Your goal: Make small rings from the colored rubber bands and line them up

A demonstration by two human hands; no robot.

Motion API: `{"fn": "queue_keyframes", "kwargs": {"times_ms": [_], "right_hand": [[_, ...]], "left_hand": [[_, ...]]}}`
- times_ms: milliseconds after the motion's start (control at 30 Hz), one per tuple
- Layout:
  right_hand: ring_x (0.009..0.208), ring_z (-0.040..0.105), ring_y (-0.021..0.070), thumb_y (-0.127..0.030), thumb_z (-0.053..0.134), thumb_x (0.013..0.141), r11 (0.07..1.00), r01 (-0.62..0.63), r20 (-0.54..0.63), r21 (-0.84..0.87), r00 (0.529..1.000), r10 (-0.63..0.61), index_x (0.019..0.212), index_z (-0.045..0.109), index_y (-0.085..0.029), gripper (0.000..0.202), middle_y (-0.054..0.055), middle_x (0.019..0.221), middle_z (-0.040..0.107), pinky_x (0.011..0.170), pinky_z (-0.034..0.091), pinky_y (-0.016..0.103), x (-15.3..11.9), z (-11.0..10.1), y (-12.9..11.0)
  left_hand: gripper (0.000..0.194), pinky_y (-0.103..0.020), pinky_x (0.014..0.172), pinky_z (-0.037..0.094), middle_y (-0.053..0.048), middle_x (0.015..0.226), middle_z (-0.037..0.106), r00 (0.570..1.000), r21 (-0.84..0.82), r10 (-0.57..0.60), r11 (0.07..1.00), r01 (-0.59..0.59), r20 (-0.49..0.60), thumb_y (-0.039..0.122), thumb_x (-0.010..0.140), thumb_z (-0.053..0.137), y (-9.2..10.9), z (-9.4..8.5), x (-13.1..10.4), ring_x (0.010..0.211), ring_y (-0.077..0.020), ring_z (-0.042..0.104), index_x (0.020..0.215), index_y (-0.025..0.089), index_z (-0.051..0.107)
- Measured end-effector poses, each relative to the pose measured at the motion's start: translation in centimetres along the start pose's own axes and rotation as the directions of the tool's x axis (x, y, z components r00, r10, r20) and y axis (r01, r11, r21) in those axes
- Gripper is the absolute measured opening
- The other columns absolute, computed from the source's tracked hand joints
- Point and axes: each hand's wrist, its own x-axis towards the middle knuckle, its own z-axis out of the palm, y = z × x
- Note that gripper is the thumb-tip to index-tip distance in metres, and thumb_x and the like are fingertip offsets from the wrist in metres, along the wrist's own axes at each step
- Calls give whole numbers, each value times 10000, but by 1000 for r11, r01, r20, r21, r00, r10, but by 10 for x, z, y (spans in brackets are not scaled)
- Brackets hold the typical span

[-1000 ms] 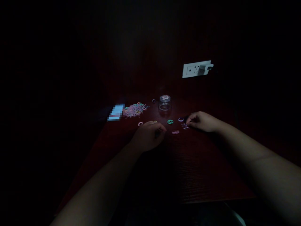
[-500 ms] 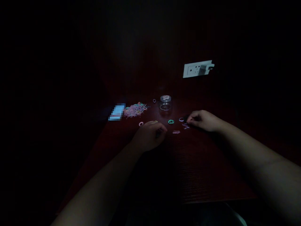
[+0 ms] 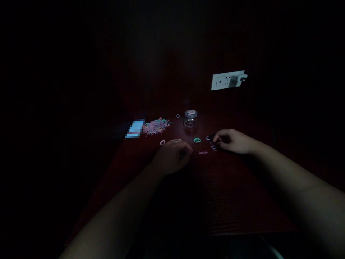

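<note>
My left hand [image 3: 172,157] rests on the dark red table with its fingers curled together; whether anything is between them is too dark to tell. My right hand [image 3: 234,141] is over small purple bands [image 3: 214,146], thumb and forefinger apart, beside a pale purple ring [image 3: 208,138]. Between the hands lie green rings [image 3: 197,140] and a few pink bands [image 3: 203,152]. A pink ring [image 3: 162,142] is just beyond my left hand, and a yellow one [image 3: 179,140] shows partly behind it.
A clear lidded jar [image 3: 191,119] stands toward the back. Left of it are a small ring [image 3: 178,116], a heap of colourful bands [image 3: 157,126] and a blurred bright phone-like object [image 3: 135,128]. A socket plate [image 3: 228,80] with a plug is on the wall.
My right thumb and forefinger have spread apart, and the hand has shifted slightly nearer. My left hand keeps its pose. The whole view has moved a little.
</note>
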Motion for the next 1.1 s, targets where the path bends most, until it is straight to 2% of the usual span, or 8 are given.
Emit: {"fn": "queue_keyframes", "kwargs": {"times_ms": [100,233,367,500,700,800,900,1100], "right_hand": [[675,567,170,-386,631,736,1000,8,-1,-13,1000,-8,980,668,-187,317,17,785,627,641,460,306,-3,-2,-5],[804,619,213,-448,742,661,995,-6,41,-99,999,10,1027,688,-201,445,50,929,674,737,486,334,-4,-2,-9],[820,640,220,-408,679,724,991,12,43,-136,999,-7,862,720,-198,255,63,923,697,757,488,336,-1,0,-5],[767,650,212,-377,623,763,986,15,40,-167,999,-8,768,712,-191,205,57,834,705,731,487,335,2,3,-2],[754,659,206,-408,665,733,992,-13,53,-126,998,20,848,741,-216,237,31,847,740,715,499,333,-2,-8,0],[768,674,218,-428,635,756,993,-82,5,-79,997,82,867,732,-209,263,43,848,751,722,509,340,-7,-24,10],[764,685,229,-408,629,751,975,-181,-50,-132,983,176,844,736,-210,244,57,846,757,711,505,344,-12,-38,21],[697,667,212,-372,684,654,965,-196,40,-177,978,206,813,739,-238,215,8,752,734,654,491,320,-12,-34,25]], "left_hand": [[89,-338,832,474,7,837,696,1000,-2,-6,1000,6,6,209,851,581,1,-1,0,812,-158,621,884,216,663],[89,-335,790,475,-2,829,695,1000,8,-25,1000,25,20,223,851,577,3,-2,1,804,-169,622,875,216,663],[92,-341,806,477,0,815,697,1000,1,-26,1000,26,14,212,847,577,3,-2,1,803,-168,625,879,218,664],[92,-361,854,477,13,820,708,1000,-15,-24,1000,24,7,205,848,575,3,-1,1,799,-161,633,873,218,662],[88,-356,812,480,8,813,696,1000,4,-20,1000,20,8,215,848,578,2,-1,1,793,-165,620,881,215,660],[90,-348,798,479,2,838,691,1000,4,-16,1000,16,-4,220,860,568,1,-1,0,800,-164,618,882,213,655],[91,-348,821,476,5,846,691,1000,-5,-3,1000,3,4,207,864,565,0,-2,-1,809,-159,623,885,215,653],[102,-344,797,470,4,858,690,1000,-3,1,1000,-1,-1,204,879,550,-2,-1,-2,807,-161,620,889,223,650]]}}
